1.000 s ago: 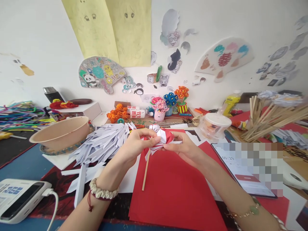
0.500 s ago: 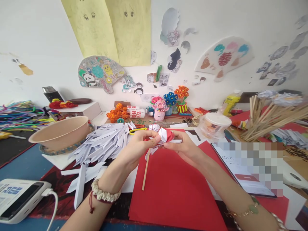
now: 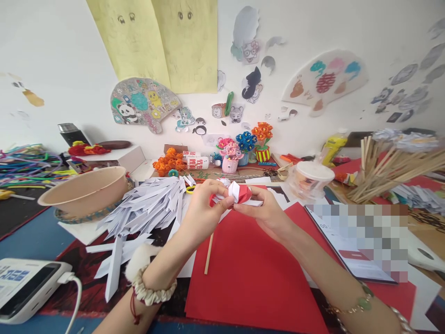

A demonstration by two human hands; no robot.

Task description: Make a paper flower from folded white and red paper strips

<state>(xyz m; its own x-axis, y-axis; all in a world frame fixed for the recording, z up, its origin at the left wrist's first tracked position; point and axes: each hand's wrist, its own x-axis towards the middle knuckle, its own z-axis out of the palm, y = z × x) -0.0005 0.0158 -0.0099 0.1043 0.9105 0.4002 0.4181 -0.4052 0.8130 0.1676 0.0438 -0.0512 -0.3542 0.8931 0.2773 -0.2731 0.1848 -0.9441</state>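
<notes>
Both my hands meet over the middle of the table on a red and white folded paper flower [image 3: 239, 192] that sits on top of a thin wooden stick [image 3: 208, 254]. My left hand [image 3: 202, 212] is curled round the flower's left side and hides the upper part of the stick. My right hand [image 3: 264, 211] pinches the flower's right side with thumb and fingers. Under them lies a sheet of red paper [image 3: 253, 273]. A heap of folded white paper strips [image 3: 146, 206] lies just left of my left hand.
A tan bowl [image 3: 83, 190] stands at left, a phone on a charger [image 3: 24, 290] at the near left. A tablet [image 3: 351, 250], a lidded clear tub [image 3: 309, 178] and a bundle of wooden sticks [image 3: 389, 169] are at right. Small craft flower pots [image 3: 243, 153] line the wall.
My left hand has rolled over the flower and closed round it, covering the top of the stick. The right hand kept its pinch. The view shifted slightly.
</notes>
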